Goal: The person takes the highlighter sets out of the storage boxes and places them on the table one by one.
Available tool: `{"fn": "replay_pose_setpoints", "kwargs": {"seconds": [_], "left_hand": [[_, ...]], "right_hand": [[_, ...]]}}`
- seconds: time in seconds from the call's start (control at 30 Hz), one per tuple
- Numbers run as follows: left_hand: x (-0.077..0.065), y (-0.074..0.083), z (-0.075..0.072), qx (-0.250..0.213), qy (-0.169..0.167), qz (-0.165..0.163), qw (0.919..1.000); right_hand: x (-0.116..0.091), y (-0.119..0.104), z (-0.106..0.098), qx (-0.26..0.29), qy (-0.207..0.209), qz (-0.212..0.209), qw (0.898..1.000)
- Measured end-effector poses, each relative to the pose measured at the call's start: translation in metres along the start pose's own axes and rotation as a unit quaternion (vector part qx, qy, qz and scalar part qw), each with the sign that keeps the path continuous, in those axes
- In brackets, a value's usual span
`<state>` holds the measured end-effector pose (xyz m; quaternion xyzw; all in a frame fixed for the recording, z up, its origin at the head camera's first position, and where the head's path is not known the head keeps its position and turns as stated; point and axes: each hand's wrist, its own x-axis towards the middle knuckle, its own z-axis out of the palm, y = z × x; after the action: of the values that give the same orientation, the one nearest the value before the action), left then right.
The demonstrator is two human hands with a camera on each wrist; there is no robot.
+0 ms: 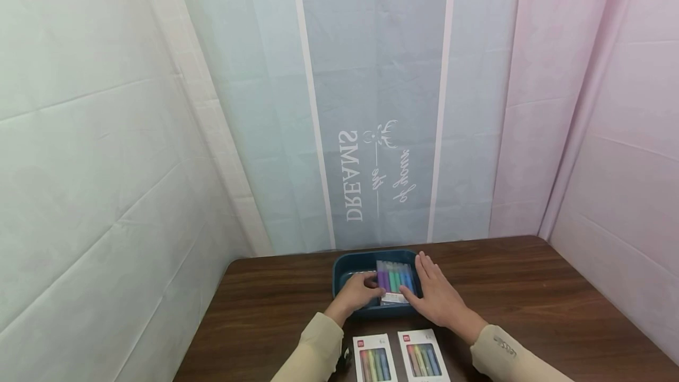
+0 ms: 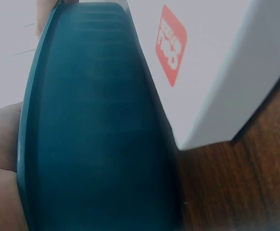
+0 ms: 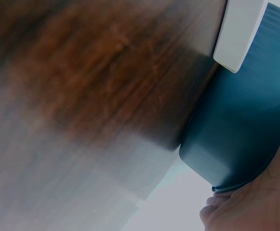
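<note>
A teal plastic bin point(image 1: 347, 259) stands on the table. In it is a clear pack of coloured sticks point(image 1: 394, 279), purple to green to blue, with a white label low on its front; whether they are pens or crayons I cannot tell. At the pack's left edge, my left hand point(image 1: 356, 295) pinches it with bent fingers and thumb. My right hand point(image 1: 439, 298) lies over the bin's right side, fingers straight, its thumb touching the pack's right part. Both wrist views show mostly the bin's outer wall point(image 2: 96, 120); the pack is hidden there.
Two white boxes with windows showing coloured sticks, the left box point(image 1: 359, 343) and the right box point(image 1: 436, 343), lie on the brown wooden table point(image 1: 265, 311) in front of the bin. Printed fabric curtains point(image 1: 276, 105) hang behind and on both sides.
</note>
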<state>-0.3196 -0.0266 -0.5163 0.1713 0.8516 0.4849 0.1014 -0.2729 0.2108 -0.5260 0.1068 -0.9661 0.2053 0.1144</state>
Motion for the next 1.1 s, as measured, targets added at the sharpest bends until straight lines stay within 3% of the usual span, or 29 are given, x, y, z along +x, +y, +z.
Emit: {"fn": "replay_pose_setpoints", "kwargs": {"seconds": [1.1], "left_hand": [[-0.0007,0.003,-0.0033,-0.051,-0.015,0.007,0.9986]], "right_hand": [[0.0018,0.0003,0.0005,-0.007,0.002,0.004,1.0]]}}
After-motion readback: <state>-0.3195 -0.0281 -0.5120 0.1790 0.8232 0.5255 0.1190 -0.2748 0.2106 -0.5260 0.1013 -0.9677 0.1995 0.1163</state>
